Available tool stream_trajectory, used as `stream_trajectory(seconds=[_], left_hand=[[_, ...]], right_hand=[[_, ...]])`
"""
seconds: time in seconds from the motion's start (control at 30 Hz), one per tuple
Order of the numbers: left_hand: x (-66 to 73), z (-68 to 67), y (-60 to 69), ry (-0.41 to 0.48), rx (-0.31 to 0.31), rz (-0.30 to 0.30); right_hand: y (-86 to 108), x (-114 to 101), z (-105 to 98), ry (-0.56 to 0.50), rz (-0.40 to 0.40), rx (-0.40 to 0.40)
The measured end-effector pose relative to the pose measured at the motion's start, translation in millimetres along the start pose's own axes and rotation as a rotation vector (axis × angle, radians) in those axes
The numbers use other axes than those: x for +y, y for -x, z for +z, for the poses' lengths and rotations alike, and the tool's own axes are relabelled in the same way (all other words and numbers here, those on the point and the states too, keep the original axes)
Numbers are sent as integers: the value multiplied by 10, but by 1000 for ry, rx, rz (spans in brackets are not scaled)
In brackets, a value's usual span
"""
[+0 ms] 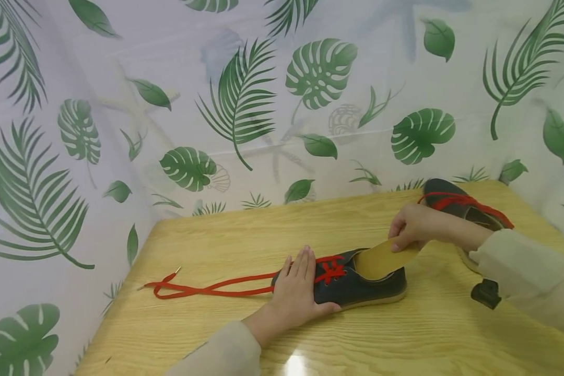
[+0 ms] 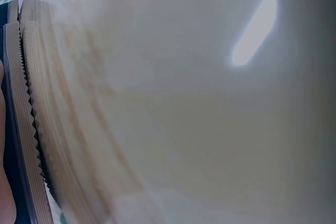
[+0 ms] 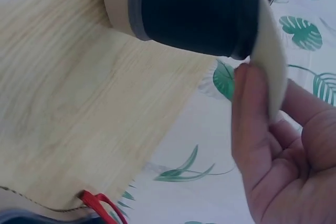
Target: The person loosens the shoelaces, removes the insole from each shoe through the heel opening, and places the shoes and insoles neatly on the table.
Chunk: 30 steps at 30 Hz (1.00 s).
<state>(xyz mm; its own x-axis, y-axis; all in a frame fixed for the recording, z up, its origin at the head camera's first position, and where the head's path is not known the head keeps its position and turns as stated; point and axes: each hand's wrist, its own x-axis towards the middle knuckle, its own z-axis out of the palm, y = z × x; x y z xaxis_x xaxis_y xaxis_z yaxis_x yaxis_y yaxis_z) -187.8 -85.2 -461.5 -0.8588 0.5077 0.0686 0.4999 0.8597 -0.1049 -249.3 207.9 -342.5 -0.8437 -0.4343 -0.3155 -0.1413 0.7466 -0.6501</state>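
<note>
A dark navy shoe [image 1: 371, 293] with red laces [image 1: 332, 270] lies on the wooden table, its toe to the left. Across its toe rests my left hand [image 1: 295, 292], palm down with fingers straight and the thumb spread along the near side. My right hand [image 1: 411, 227] pinches the heel end of a tan insole [image 1: 380, 258], whose front part goes down into the shoe opening. In the right wrist view, thumb and fingers hold the pale insole [image 3: 272, 61] against the back of the shoe heel [image 3: 194, 14]. The left wrist view shows mostly the sole edge [image 2: 23, 108].
A second dark shoe [image 1: 444, 196] with red laces lies at the table's back right, partly behind my right forearm. Long lace ends [image 1: 188, 290] stretch left over the wooden table [image 1: 207, 339]. A leaf-patterned cloth [image 1: 272, 94] hangs behind the table.
</note>
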Motion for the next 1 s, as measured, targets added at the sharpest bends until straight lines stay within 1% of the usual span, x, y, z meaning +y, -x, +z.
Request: stream_trajectory(seconds=[0.1,0.17,0.27,0.4,0.47,0.53,0.63,0.7,0.77,0.87,0.93,1.0], left_hand=[[3,2,-5,-11,13,3],[3,6,-7,-21,15,1],[2,8,-11,-27,11,-2],[5,13,-13,-26,9,1],[6,17,-12,-31,15,3],[7,20,-12,-36,22,3],[9,23,-11,-42,35,1],[11,25,-12,-38,41,2],[12,26,-12,-32,44,5],[10,31,-10,-27,41,5],[7,35,-11,-28,39,5],[3,38,-12,-32,35,4]], right_hand=[[23,-15,7,129,-46,48],[53,-47,14,196,-75,76],[111,-105,50,266,-116,123],[191,-151,154,411,-206,227],[231,-143,224,496,-292,305],[261,-110,291,571,-411,366],[278,-14,373,697,-652,444],[267,64,403,766,-799,463],[255,141,417,823,-910,465],[245,230,412,891,-1006,429],[238,268,405,941,-1048,411],[238,283,401,985,-1067,404]])
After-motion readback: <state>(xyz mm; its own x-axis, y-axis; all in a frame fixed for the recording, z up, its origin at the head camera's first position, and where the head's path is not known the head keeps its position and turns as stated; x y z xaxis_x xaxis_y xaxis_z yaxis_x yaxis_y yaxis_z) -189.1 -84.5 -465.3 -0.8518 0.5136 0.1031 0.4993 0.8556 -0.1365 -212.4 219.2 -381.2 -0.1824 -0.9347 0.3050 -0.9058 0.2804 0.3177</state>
